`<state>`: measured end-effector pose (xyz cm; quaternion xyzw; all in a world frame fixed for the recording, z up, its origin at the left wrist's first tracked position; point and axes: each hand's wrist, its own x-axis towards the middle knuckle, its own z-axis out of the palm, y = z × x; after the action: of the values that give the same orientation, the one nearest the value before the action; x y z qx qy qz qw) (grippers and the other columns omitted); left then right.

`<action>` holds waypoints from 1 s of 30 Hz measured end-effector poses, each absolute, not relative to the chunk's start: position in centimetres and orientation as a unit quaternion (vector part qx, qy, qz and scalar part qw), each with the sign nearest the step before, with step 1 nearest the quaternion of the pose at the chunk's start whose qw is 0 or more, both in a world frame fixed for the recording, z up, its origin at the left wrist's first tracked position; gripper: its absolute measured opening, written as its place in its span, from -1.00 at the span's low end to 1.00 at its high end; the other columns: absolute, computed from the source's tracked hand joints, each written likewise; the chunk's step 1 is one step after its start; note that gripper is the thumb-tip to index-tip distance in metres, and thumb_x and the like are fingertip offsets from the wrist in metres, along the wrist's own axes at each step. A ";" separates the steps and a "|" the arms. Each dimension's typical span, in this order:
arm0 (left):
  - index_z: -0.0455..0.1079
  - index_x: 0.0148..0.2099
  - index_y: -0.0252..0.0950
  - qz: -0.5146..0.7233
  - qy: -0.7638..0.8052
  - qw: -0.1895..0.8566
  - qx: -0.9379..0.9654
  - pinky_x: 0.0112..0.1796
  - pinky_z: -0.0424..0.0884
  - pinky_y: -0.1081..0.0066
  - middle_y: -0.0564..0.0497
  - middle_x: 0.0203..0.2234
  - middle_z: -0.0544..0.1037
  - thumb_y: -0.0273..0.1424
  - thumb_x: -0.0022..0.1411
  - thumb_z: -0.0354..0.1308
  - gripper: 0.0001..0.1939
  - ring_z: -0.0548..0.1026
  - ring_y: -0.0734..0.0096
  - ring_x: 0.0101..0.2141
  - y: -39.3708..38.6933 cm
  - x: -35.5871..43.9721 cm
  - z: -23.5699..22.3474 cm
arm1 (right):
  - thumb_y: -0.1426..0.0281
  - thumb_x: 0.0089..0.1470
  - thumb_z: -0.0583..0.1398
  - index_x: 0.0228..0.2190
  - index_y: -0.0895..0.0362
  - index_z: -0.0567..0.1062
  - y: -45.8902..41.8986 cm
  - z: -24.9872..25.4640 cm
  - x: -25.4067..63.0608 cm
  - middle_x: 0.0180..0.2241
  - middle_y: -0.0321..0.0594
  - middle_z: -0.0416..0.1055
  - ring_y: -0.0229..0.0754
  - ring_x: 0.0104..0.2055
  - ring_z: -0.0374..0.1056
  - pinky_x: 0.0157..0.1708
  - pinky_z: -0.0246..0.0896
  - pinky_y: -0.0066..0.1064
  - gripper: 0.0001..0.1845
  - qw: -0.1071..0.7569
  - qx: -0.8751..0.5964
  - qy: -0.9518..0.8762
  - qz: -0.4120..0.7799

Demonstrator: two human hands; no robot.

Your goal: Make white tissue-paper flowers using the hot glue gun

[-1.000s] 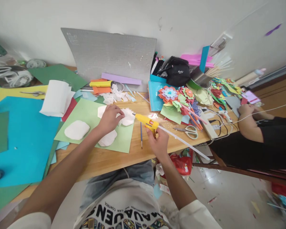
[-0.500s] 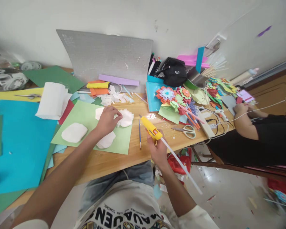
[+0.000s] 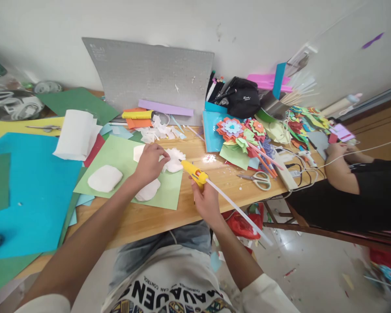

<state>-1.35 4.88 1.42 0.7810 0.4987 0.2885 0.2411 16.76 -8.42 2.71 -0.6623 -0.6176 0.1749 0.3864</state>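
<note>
My right hand [image 3: 206, 201] grips a yellow glue gun [image 3: 193, 171] with a long white glue stick [image 3: 237, 209] trailing from its back. Its nozzle points left and nearly touches a white fringed paper flower [image 3: 175, 158]. My left hand [image 3: 150, 161] is closed on that flower's left side and holds it down on a light green sheet [image 3: 117, 165]. Two flat white paper pieces [image 3: 104, 178] lie on the same sheet, one partly under my left wrist.
Blue card [image 3: 29, 191] and other coloured sheets cover the table's left. A grey cutting mat [image 3: 150, 78] leans on the wall. Finished paper flowers [image 3: 237, 130], scissors [image 3: 257, 179], a power strip [image 3: 284, 174] and a black pouch [image 3: 243, 98] lie right. Another person's arm [image 3: 340, 167] rests at far right.
My right hand has swung the glue gun left, so its nozzle now sits by the white flower. My left hand has stayed on the flower.
</note>
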 end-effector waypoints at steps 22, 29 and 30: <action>0.48 -0.36 -0.24 0.277 0.498 0.235 0.787 -0.05 0.29 0.13 -0.07 -0.30 0.45 -0.37 0.22 0.12 -0.86 0.33 0.14 -0.13 4.8 -1.3 1.4 | 0.23 0.24 0.02 -0.10 0.13 0.39 -6.6 0.3 16.5 -0.24 -0.05 0.48 0.01 -0.19 0.41 -0.24 0.29 -0.22 -0.69 0.333 -0.680 -0.641 0.122; 0.48 -0.37 -0.25 0.275 0.496 0.233 0.790 -0.05 0.28 0.14 -0.07 -0.30 0.46 -0.38 0.21 0.13 -0.86 0.33 0.14 -0.13 4.8 -1.3 1.3 | 0.25 0.24 0.02 -0.14 0.12 0.41 -6.5 0.5 16.4 -0.19 -0.03 0.48 0.02 -0.14 0.41 -0.18 0.31 -0.21 -0.72 0.339 -0.677 -0.640 0.130; 0.48 -0.36 -0.25 0.275 0.496 0.233 0.790 -0.05 0.28 0.14 -0.07 -0.31 0.46 -0.38 0.21 0.13 -0.86 0.33 0.14 -0.14 4.8 -1.3 1.3 | 0.25 0.24 0.03 -0.13 0.13 0.41 -6.5 0.5 16.4 -0.19 -0.02 0.48 0.02 -0.14 0.41 -0.18 0.30 -0.21 -0.72 0.336 -0.679 -0.639 0.130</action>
<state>-1.33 4.79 1.31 0.7902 0.4957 0.2746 0.2333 16.44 -6.53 0.54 -0.6791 -0.6395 0.1303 0.3360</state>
